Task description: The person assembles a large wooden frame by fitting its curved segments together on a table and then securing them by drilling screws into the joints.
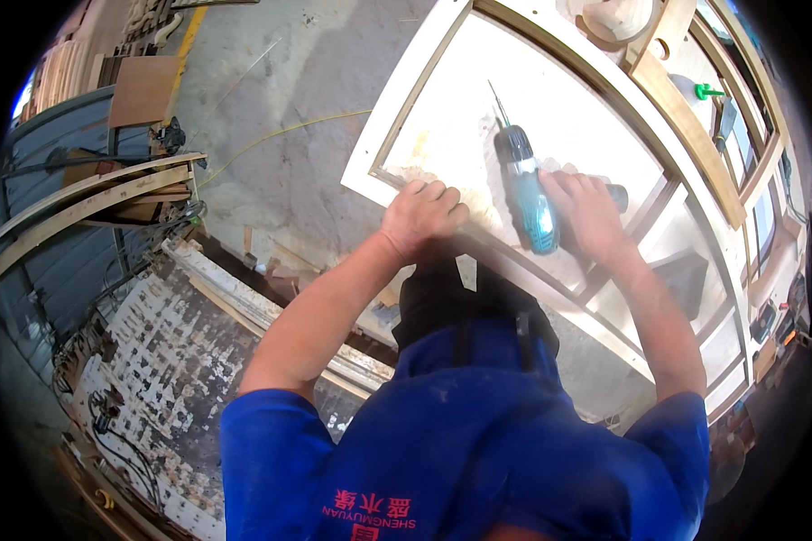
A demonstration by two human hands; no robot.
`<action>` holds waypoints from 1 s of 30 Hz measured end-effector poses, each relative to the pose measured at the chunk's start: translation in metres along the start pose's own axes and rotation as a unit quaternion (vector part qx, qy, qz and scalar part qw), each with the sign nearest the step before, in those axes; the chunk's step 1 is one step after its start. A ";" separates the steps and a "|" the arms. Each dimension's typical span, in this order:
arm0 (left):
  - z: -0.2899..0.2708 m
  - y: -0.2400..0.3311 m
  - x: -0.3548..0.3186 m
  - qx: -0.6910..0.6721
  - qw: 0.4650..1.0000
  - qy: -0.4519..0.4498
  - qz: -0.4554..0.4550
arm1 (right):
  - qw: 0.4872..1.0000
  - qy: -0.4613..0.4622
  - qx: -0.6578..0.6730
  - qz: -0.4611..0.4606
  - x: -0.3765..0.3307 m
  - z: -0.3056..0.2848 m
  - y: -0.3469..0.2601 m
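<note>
1 drill over a white frame
The drill is over the frame's white panel, with its bit pointing to the far side. The right hand is wrapped round its handle. The left hand is curled up on the frame's near edge; I cannot tell if it pinches it. A yellow cord lies across the gray floor.

Strong light nearly bleaches the white panel at one o'clock, while a shadow hugs the nine-o'clock side of the drill. Toward eleven, the floor looks duller. Fisheye distortion bows the boards near nine; the rim softens into black corners.
</note>
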State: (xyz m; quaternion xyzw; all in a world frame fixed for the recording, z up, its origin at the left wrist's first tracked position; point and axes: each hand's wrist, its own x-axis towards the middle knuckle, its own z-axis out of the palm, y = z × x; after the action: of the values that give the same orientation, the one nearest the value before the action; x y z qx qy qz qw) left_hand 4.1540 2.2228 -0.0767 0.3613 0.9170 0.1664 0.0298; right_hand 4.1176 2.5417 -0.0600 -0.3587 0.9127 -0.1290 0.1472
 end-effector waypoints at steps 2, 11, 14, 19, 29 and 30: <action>0.000 0.000 -0.002 0.002 1.000 0.005 -0.002 | 0.999 0.022 0.016 -0.036 -0.005 -0.008 0.000; -0.002 -0.001 -0.011 0.016 1.000 -0.005 -0.002 | 0.980 0.042 0.113 -0.160 -0.002 -0.065 -0.050; 0.024 -0.011 -0.023 0.064 0.996 0.052 0.027 | 0.974 0.025 0.165 -0.155 0.015 -0.075 -0.074; 0.019 -0.007 -0.019 -0.101 0.995 -0.025 0.007 | 0.972 -0.024 0.185 -0.140 0.045 -0.082 -0.092; 0.027 -0.009 -0.009 -0.103 0.994 0.000 0.034 | 0.962 -0.133 0.235 -0.044 0.074 -0.097 -0.108; 0.027 -0.009 -0.009 -0.102 0.994 0.001 0.035 | 0.961 -0.141 0.233 -0.037 0.078 -0.103 -0.112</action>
State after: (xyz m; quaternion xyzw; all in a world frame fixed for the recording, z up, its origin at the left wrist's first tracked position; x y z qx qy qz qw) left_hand 4.1592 2.2181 -0.1056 0.3879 0.8821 0.2603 0.0597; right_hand 4.0948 2.4217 0.0592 -0.3627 0.8133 -0.2921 0.3488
